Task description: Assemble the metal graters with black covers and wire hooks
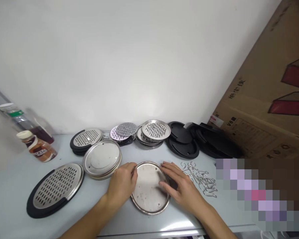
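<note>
On the grey tabletop in the head view, we see the round metal disc (pixel 149 191) lying directly between our hands, the left hand (pixel 122 182) at its left rim with fingers curled in and thumb on the edge, though we cannot tell whether it grips, and the right hand (pixel 180 186) loosely spread, thumb apart from fingers, at the upper right rim. The disc lies flat, its face turned up, and being round it shows us no clear long axis, but one small hole sits near its far edge and another near its near edge.
</note>
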The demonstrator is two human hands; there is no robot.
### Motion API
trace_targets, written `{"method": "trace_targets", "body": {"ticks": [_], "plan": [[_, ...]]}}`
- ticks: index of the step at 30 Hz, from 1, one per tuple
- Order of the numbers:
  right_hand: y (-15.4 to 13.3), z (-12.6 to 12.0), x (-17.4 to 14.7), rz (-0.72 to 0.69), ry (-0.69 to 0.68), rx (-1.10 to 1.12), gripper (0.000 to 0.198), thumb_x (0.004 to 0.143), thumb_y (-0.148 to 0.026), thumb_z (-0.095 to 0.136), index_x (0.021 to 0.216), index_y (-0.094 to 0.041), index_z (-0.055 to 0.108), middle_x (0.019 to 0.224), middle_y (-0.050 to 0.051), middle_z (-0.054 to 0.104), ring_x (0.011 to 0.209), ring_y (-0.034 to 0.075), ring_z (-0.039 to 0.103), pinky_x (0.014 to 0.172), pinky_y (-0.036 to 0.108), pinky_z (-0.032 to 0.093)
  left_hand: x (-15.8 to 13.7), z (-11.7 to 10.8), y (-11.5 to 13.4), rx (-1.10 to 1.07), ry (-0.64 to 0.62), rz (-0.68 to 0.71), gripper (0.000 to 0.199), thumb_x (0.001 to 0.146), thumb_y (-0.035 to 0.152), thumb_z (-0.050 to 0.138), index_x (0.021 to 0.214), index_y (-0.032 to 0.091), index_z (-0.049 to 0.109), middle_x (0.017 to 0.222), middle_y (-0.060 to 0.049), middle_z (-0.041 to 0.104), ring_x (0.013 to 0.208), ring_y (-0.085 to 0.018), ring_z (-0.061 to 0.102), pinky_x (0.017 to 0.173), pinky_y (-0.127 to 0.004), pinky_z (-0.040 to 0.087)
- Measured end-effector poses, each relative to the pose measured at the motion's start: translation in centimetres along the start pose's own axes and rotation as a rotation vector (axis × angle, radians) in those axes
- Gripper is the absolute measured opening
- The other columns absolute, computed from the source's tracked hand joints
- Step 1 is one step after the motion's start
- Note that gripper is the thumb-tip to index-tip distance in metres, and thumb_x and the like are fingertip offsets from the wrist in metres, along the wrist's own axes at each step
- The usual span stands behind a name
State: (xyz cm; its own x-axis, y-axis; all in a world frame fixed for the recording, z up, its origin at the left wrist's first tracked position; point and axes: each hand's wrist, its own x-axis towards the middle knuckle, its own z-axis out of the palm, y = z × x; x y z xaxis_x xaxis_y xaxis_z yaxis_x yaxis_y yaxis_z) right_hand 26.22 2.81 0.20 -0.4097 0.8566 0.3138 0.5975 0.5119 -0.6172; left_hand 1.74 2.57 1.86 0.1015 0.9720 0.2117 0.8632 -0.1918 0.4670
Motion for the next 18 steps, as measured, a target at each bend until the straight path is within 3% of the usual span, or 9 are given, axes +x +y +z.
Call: {"method": "trace_targets", "body": {"ticks": [7,12,15,18], "plan": [[0.8,0.3,-0.2,-0.021,-0.103,-0.106,0.05,0.088,-0.049,0.058,0.131,-0.024,0.059,0.142,0.01,0.051,0.136,0.029,0.041,0.118,0.054,0.023,-0.5,0.8,0.5,0.149,-0.022,0.065,0.021,0.089,0.015,0.047,0.094,0.02,0.066,0.086,-0.012,0.066,0.082,-0.026,0.062,0.072,-0.037,0.046],[0.7,0.3,-0.5,0.001,-0.183,-0.133,0.067,0.082,-0.056,0.061,0.14,-0.026,0.048,0.15,0.009,0.041,0.142,0.032,0.029,0.119,0.056,0.016,-0.5,-0.5,0.9,0.148,-0.011,0.12,0.02,0.092,0.02,0.049,0.104,0.019,0.065,0.092,-0.011,0.065,0.091,-0.028,0.059,0.079,-0.041,0.048],[0.1,0.0,-1.1,0.044,-0.234,-0.14,0.089,0.074,-0.06,0.068,0.149,-0.031,0.03,0.159,0.005,0.022,0.146,0.035,0.011,0.117,0.059,0.016,1.3,-2.5,0.7,0.121,0.088,0.186,0.025,0.092,0.028,0.055,0.114,0.019,0.062,0.101,-0.011,0.064,0.1,-0.028,0.057,0.085,-0.04,0.047],[-0.4,-0.1,-1.8,0.027,-0.249,-0.152,0.105,0.068,-0.063,0.071,0.153,-0.033,0.017,0.161,0.004,0.01,0.146,0.037,0.005,0.117,0.06,0.011,5.4,-5.0,-0.5,0.151,0.158,0.183,0.045,0.086,0.037,0.064,0.126,0.02,0.055,0.118,-0.013,0.059,0.115,-0.03,0.05,0.097,-0.042,0.041]]}}
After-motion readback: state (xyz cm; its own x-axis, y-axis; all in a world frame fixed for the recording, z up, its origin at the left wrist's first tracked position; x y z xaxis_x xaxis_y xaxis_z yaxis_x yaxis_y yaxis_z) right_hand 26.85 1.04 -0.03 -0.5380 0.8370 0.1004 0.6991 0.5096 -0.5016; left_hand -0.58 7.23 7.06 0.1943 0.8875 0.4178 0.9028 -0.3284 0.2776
